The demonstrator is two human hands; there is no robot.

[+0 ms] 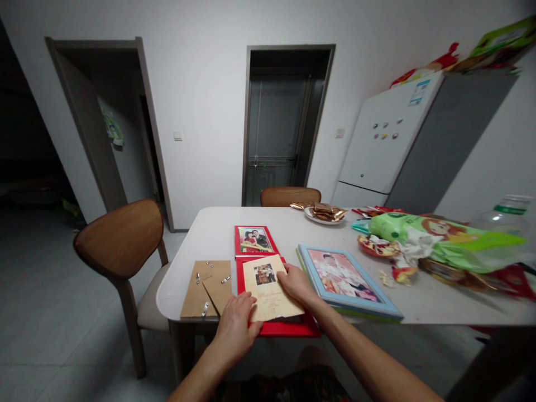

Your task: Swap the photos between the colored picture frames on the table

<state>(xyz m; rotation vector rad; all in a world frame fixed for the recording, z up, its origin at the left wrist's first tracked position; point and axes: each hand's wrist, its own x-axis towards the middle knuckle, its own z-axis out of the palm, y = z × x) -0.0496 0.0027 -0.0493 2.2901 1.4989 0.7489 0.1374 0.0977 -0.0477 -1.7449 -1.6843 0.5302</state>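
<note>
Card (pixel 272 301) held in both hands over the lower red frame (pixel 288 328), near edge of table (pixel 213 223). Right edge gripped by right hand (pixel 295 285), thumb laid on the face; lower left corner pinched by left hand (pixel 237 324). Card is turned slightly against the frame's sides, with red rim showing at the left and bottom. Whether the frame is touched by the card cannot be told.

For good handling: card best steadied by its edges only, thumb shifted off the printed picture so no marks are left. Both hands should be lowered evenly, and the card squared to the rim by small turns. Bending is probably the main risk; light pressure would do, as the card looks thin. Corners should be checked one by one, none left riding on the rim.

Upper frame (pixel 253 240), picture showing, is butted against the lower one, so pushing away is best avoided. Boards (pixel 190 293) with metal clips (pixel 205 309) lie at the left, to be cleared by the left wrist. Blue frame (pixel 387 309) lies near the right forearm; knocks to be avoided.
</note>
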